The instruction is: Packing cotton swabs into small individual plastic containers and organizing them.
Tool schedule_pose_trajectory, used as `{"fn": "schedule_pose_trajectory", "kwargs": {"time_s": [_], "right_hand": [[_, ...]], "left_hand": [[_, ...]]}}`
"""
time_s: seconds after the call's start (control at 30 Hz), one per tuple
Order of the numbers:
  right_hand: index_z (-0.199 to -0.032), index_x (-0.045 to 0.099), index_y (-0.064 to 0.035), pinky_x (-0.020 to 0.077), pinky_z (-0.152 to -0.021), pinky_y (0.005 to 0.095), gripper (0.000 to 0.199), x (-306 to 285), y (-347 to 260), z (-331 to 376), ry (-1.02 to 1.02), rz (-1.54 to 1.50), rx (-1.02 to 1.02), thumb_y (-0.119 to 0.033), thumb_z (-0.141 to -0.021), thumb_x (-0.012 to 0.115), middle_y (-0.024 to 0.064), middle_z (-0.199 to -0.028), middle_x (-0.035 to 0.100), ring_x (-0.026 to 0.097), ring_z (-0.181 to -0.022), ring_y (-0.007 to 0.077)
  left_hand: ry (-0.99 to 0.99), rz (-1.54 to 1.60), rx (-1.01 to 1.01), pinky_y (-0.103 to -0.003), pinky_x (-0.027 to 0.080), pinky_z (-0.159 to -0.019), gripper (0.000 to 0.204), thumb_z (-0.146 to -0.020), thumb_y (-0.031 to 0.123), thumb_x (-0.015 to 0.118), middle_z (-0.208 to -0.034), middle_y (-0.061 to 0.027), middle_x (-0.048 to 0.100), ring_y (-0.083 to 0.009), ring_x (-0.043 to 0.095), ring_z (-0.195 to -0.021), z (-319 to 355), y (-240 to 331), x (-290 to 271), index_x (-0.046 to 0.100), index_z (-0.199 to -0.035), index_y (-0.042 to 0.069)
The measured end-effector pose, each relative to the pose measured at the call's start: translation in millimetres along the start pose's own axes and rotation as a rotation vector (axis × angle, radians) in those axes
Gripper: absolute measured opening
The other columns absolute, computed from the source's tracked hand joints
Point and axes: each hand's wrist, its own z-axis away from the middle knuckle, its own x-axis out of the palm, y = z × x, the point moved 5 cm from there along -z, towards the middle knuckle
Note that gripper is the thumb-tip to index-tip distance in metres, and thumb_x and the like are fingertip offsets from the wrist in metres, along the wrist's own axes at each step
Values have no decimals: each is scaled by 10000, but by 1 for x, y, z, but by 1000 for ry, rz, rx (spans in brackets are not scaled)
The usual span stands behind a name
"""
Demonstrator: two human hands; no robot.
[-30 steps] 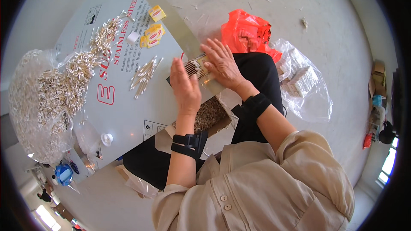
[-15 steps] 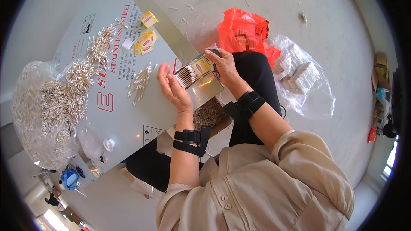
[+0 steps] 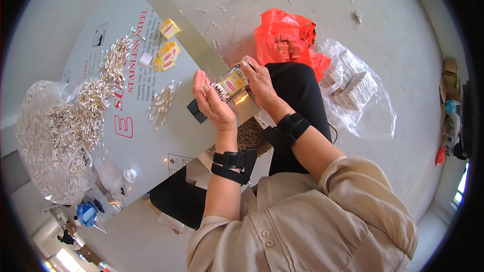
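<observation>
My right hand point(image 3: 259, 83) grips a small clear box point(image 3: 230, 83) with a yellow and red label, filled with white sticks. My left hand point(image 3: 212, 103) is held flat against the box's near end, fingers straight, touching the stick ends. Both hands hover over the edge of a large grey printed sheet point(image 3: 106, 100). On that sheet lie a small loose bunch of sticks point(image 3: 162, 103), a bigger scattered heap point(image 3: 113, 60) and several yellow labels point(image 3: 168, 53).
A clear bag full of sticks point(image 3: 48, 141) sits at the left. An orange plastic bag point(image 3: 285, 38) and a clear bag of packed boxes point(image 3: 350, 88) lie on the concrete floor at the right. A small white cap point(image 3: 130, 175) and a blue object point(image 3: 86, 213) rest lower left.
The hands have drawn closer to me with the box. The left hand went from raised and apart to pressed flat against the box's end.
</observation>
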Motion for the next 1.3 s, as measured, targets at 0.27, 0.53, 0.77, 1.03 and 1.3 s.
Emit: {"fn": "schedule_pose_trajectory", "kwargs": {"time_s": [0.27, 0.53, 0.77, 1.03, 1.3], "right_hand": [[-1043, 676, -1, 485, -753, 237, 310, 9, -3, 5, -20, 35, 5, -286, -998, 565, -9, -901, 646, 591, -816, 68], [-1080, 621, -6, 466, -794, 290, 294, -12, -28, 6, 261, 404, -332, -271, -954, 630, 58, -931, 605, 568, -872, 145], [-955, 628, -32, 515, -728, 381, 205, 73, -57, 43, -166, 928, -854, -23, -766, 706, 127, -942, 601, 610, -830, 332], [-889, 625, -34, 519, -795, 410, 112, 156, -16, 7, -248, 1208, -850, -41, -778, 638, 112, -1008, 579, 601, -952, 324], [-771, 589, -59, 509, -716, 402, 20, 156, 2, 46, -430, 1205, -875, -64, -790, 589, 95, -837, 539, 601, -835, 300]], "left_hand": [[-45, 58, -41, -421, 298, -1144, 554, -1032, 349, 398, -1398, -226, 455, -307, 438, -1315, -5, -7, 9, 398, -1389, -75], [24, -514, 189, -433, 399, -1000, 301, -901, 85, 615, -1201, -129, 550, -309, 528, -1096, -7, 19, -60, 563, -1194, 38], [113, -1239, 296, -477, 378, -953, 363, -739, 66, 682, -1138, -99, 538, -323, 483, -1095, -34, 39, -140, 574, -1085, 80], [187, -1090, 94, -473, 361, -990, 451, -727, 143, 732, -1188, -87, 524, -334, 453, -1149, -26, 26, -178, 570, -1146, 93], [91, -1091, 67, -443, 395, -946, 267, -755, 131, 727, -1064, -50, 583, -297, 499, -1081, -36, 29, -185, 648, -1009, 119]]}}
